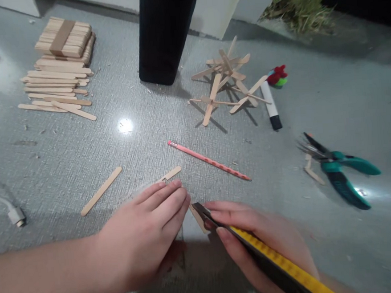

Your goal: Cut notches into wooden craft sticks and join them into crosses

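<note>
My right hand [258, 236] is closed around a yellow and black utility knife [273, 255]. The tip of its blade [200, 208] meets a small piece of wooden craft stick [199, 221] that pokes out beside my left fingertips. With its fingers pressed together, my left hand [148, 230] holds craft stick wood down on the table; most of it is hidden under the hand. Past the knuckles shows the end of a craft stick with a dark mark [172, 172]. A loose craft stick [101, 191] lies to the left.
A pink pencil [213, 161] lies ahead of my hands. Stick bundles [62, 37] and loose craft sticks [57, 84] are at the back left. Joined stick shapes [224, 82], a white glue stick [271, 105] and green-handled pliers [340, 165] lie right. A black box-like object [165, 32] stands behind.
</note>
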A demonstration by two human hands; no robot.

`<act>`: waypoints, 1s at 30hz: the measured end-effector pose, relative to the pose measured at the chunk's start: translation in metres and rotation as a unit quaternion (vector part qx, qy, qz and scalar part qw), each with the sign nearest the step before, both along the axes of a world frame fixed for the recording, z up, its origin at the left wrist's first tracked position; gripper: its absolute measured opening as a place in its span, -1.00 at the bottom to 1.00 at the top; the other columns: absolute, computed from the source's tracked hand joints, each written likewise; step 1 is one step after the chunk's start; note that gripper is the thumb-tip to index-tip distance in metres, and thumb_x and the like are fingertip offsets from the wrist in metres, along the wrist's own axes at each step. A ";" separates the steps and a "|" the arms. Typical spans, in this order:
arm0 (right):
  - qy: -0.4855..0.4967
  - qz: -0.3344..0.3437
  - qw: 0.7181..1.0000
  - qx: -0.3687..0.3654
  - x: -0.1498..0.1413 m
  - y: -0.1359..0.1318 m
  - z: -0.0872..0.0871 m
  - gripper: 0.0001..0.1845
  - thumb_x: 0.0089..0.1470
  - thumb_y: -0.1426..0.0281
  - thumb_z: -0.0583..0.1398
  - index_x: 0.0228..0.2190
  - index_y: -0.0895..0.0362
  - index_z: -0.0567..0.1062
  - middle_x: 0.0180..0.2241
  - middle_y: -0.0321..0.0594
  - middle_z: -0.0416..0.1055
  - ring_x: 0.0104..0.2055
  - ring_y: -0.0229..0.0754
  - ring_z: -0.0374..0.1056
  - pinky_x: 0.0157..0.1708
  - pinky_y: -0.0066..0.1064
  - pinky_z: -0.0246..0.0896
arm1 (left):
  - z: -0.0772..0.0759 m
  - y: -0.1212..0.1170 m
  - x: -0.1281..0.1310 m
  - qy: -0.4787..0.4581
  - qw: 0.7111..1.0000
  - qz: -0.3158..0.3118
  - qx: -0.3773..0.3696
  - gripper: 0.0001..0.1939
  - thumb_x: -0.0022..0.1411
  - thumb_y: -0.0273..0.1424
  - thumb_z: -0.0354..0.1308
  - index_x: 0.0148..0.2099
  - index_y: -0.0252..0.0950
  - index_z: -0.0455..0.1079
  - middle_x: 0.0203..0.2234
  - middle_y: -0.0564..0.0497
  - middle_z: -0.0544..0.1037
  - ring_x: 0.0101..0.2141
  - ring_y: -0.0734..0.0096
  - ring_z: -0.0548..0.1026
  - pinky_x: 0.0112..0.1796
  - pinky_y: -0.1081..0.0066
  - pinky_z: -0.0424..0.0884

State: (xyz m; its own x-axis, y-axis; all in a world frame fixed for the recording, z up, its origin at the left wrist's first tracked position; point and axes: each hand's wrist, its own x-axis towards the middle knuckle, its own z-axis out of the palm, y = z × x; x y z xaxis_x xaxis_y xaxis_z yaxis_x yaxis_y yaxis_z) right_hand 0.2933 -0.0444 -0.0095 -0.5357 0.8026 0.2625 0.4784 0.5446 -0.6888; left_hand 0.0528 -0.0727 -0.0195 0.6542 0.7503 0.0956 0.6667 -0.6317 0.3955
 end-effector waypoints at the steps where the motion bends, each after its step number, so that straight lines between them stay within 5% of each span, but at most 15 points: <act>1: 0.000 0.002 1.000 -0.001 0.000 0.000 0.000 -0.66 0.14 0.53 0.18 -0.10 -0.09 0.48 -0.18 -0.25 0.68 -0.27 -0.09 0.66 -0.29 -0.35 0.65 | 0.000 0.000 0.000 -0.001 1.000 0.001 0.000 -0.42 0.27 -0.38 0.10 0.30 -0.52 0.30 0.23 -0.24 0.46 0.27 -0.01 0.41 0.28 0.08 0.40; 23: 0.000 0.012 1.000 0.007 -0.001 -0.001 -0.001 -0.66 0.14 0.56 0.16 -0.11 -0.08 0.45 -0.21 -0.26 0.67 -0.29 -0.17 0.65 -0.30 -0.43 0.62 | -0.001 0.001 0.000 -0.002 1.000 0.005 0.022 -0.42 0.29 -0.39 0.10 0.30 -0.55 0.30 0.25 -0.23 0.46 0.26 0.02 0.42 0.29 0.13 0.37; 30: 0.019 0.026 0.999 0.013 -0.003 0.000 -0.002 -0.72 0.14 0.59 0.18 -0.14 0.05 0.46 -0.22 -0.22 0.64 -0.31 -0.30 0.61 -0.24 -0.59 0.54 | 0.002 0.000 0.000 -0.006 1.000 -0.002 0.000 -0.42 0.30 -0.40 0.11 0.31 -0.56 0.29 0.27 -0.25 0.44 0.28 -0.03 0.40 0.29 0.08 0.37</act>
